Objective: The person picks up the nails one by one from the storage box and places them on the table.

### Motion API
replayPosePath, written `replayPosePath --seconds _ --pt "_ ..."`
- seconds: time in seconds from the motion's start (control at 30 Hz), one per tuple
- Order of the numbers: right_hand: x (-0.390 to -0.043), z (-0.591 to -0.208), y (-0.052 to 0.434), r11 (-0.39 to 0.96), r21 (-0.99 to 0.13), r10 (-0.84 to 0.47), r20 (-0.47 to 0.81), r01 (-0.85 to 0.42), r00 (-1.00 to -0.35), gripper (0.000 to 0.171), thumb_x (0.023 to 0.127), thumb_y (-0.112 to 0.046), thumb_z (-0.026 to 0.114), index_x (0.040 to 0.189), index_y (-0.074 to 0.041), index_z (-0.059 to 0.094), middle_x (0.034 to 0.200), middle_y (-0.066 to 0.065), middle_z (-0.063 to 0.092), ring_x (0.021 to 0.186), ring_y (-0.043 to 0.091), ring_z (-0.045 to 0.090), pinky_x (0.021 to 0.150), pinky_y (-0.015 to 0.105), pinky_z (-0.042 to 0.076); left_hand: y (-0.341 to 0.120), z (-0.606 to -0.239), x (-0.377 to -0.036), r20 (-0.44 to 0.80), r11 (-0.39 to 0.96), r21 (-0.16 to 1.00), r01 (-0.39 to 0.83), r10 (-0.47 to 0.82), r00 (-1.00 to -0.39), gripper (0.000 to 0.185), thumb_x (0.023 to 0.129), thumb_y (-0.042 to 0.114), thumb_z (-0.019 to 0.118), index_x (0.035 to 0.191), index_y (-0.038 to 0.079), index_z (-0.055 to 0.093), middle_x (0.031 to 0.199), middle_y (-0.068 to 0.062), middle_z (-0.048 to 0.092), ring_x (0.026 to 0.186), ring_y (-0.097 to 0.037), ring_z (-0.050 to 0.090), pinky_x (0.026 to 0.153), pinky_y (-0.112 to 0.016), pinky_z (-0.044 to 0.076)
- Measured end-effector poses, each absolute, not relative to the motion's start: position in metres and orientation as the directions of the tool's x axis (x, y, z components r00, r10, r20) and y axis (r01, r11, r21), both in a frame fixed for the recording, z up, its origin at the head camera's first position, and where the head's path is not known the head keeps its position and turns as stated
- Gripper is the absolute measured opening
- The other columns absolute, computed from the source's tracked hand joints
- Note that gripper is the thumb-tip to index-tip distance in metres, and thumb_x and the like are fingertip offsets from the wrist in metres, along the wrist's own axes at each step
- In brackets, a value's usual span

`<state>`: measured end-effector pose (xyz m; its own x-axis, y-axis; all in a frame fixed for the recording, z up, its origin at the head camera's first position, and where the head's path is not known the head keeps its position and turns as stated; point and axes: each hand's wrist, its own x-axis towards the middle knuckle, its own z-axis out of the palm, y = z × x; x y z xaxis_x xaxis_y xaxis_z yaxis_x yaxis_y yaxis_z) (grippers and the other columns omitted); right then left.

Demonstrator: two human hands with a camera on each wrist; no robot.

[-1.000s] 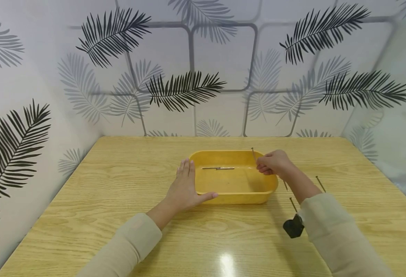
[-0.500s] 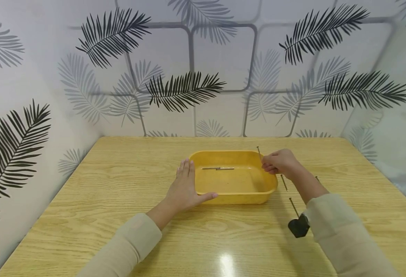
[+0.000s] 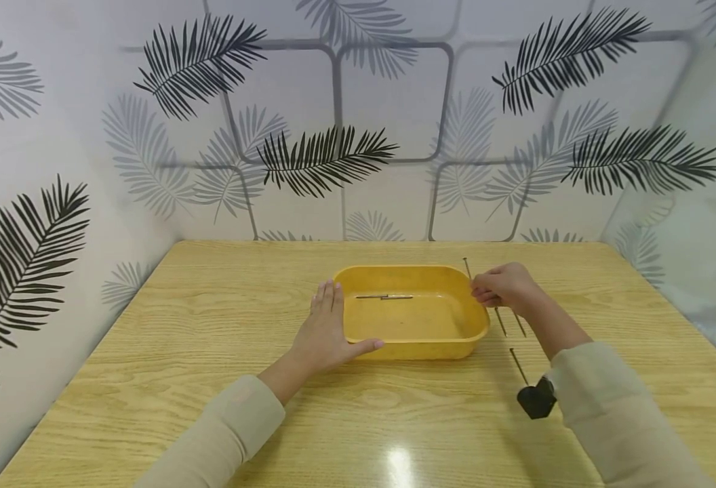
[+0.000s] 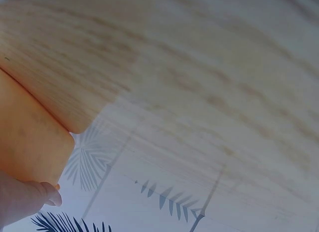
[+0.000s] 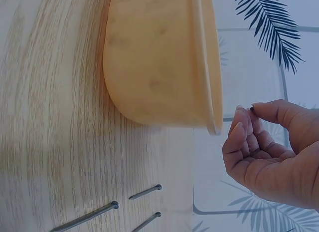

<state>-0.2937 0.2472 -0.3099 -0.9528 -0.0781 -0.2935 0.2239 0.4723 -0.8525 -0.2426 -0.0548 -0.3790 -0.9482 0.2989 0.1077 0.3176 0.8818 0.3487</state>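
No readable text, labels, brands or numbers in any view. Yellow tray (image 3: pixel 419 342) is unmarked, nails (image 5: pixel 84 218) bear no stamp that shows, wooden table (image 3: pixel 150 379) is plain grain. Wall (image 3: pixel 394 102) carries only a leaf-and-square pattern, no lettering.

tray (image 3: pixel 358 274) mid-table (image 3: pixel 211 407), seemingly two nails (image 3: pixel 385 297) inside, nails (image 3: pixel 518 362) right

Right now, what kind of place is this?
Probably a staged tabletop recording booth, not a workshop: a wooden table closed in by palm-leaf wallpaper panels, with only a yellow tray and a few loose nails laid out.
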Motion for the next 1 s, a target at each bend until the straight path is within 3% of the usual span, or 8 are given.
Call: replayPosePath --seconds 1.0 --pt "-0.286 -0.316 0.284 0.476 -0.855 -0.094 -0.281 0.205 -0.955 0.041 0.093 -0.013 0.05 0.118 0.019 0.049 0.067 -0.009 0.062 0.062 0.0 0.059 0.061 0.016 0.052 -0.054 -0.379 -0.243 0.107 0.881 0.347 0.32 0.302 -0.947 0.114 0.078 0.069 0.054 0.146 -0.006 0.003 0.154 -0.023 -0.002 0.144 -0.036 -0.002 0.117 -0.046 0.008"
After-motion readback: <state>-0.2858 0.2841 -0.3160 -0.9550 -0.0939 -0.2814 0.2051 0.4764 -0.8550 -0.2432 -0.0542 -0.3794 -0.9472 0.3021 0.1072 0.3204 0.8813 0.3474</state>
